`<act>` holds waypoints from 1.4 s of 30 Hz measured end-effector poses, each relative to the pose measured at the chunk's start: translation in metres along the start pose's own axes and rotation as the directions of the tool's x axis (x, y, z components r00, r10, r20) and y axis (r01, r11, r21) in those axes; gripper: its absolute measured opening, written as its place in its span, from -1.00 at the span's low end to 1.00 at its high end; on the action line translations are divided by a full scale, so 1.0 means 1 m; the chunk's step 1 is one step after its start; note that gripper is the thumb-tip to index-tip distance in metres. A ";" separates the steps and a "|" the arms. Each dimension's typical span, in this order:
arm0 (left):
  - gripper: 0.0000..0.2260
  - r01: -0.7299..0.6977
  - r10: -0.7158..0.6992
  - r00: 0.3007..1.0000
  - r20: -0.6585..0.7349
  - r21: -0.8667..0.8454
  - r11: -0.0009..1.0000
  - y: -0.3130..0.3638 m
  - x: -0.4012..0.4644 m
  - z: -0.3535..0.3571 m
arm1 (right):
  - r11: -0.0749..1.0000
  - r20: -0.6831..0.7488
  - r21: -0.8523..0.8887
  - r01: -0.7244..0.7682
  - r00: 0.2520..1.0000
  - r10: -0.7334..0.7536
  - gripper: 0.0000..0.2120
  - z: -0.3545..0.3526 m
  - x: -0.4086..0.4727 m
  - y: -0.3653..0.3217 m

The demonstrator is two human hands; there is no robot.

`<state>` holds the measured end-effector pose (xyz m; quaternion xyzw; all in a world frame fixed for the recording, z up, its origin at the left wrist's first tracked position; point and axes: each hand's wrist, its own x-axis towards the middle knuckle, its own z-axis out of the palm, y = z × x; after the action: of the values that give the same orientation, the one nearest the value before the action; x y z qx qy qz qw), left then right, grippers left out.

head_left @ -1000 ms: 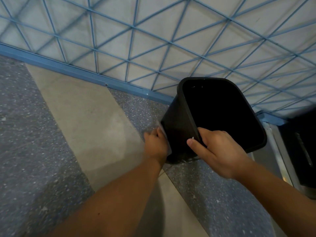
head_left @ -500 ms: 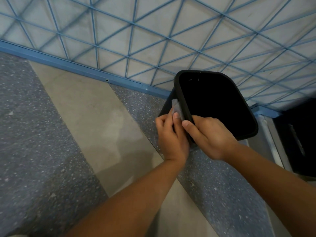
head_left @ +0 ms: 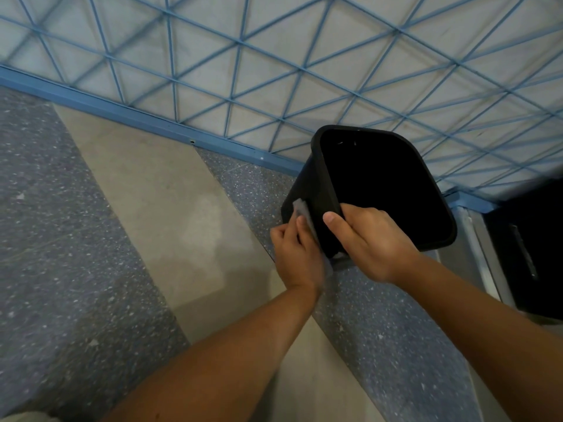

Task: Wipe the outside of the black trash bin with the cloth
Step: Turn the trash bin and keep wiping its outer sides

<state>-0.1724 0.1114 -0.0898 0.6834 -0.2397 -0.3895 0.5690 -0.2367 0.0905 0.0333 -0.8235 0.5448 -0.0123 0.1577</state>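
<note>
Fingers (head_left: 300, 223) of our left hand (head_left: 297, 257) clamp the cloth (head_left: 301, 210) vs the bin's outer side.
Our right hand (head_left: 370, 242) grips the black trash bin (head_left: 313, 184) at its near rim, thumb outside; bin tilted, mouth twd us, above the floor (head_left: 146, 239) by the blue-gridded wall (head_left: 274, 71).

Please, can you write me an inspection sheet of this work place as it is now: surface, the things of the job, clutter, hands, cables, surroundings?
Surface: speckled grey floor with a beige stripe.
Job's things: black trash bin, tilted, mouth toward the camera; grey cloth against its outer side.
Clutter: nothing seen.
Hands: left hand presses the cloth on the bin; right hand grips the bin's rim.
Cables: nothing seen.
Surroundings: wall with blue triangular lattice, blue baseboard, dark object at right, unclear.
</note>
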 end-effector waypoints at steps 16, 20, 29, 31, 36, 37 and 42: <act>-0.60 0.222 -0.227 0.974 0.008 0.170 0.960 -0.046 0.024 0.013 | 0.999 -0.013 0.036 -0.027 1.000 0.027 -0.56 -0.001 -0.001 -0.001; -0.50 0.024 -0.028 0.999 0.028 0.134 0.991 -0.055 0.005 0.003 | 0.999 -0.008 0.024 -0.022 1.000 0.022 -0.59 -0.002 0.000 -0.002; -0.66 -0.026 0.011 0.997 0.074 0.197 0.980 -0.052 0.035 0.003 | 0.999 0.001 0.031 -0.017 1.000 0.017 -0.60 -0.003 0.001 -0.002; -0.62 0.064 -0.112 0.983 0.144 0.305 0.950 -0.064 0.047 0.001 | 0.999 0.004 0.037 -0.020 1.000 0.019 -0.59 -0.003 0.000 -0.002; -0.56 0.222 -0.290 0.939 0.183 0.320 0.921 -0.038 0.104 0.006 | 0.999 0.014 0.035 0.015 1.000 -0.016 -0.60 -0.002 0.001 -0.001; -0.57 0.216 -0.270 0.946 0.178 0.272 0.938 -0.032 0.113 0.009 | 0.999 0.015 0.034 0.019 1.000 -0.019 -0.60 -0.002 0.001 -0.002; -0.63 -0.082 0.073 0.983 0.168 0.044 0.996 -0.014 0.115 0.019 | 0.999 -0.020 0.038 0.016 1.000 -0.016 -0.66 -0.001 0.005 -0.003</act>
<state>-0.1223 0.0151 -0.1344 0.6529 -0.3225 -0.4167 0.5442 -0.2322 0.0864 0.0345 -0.8245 0.5394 -0.0323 0.1679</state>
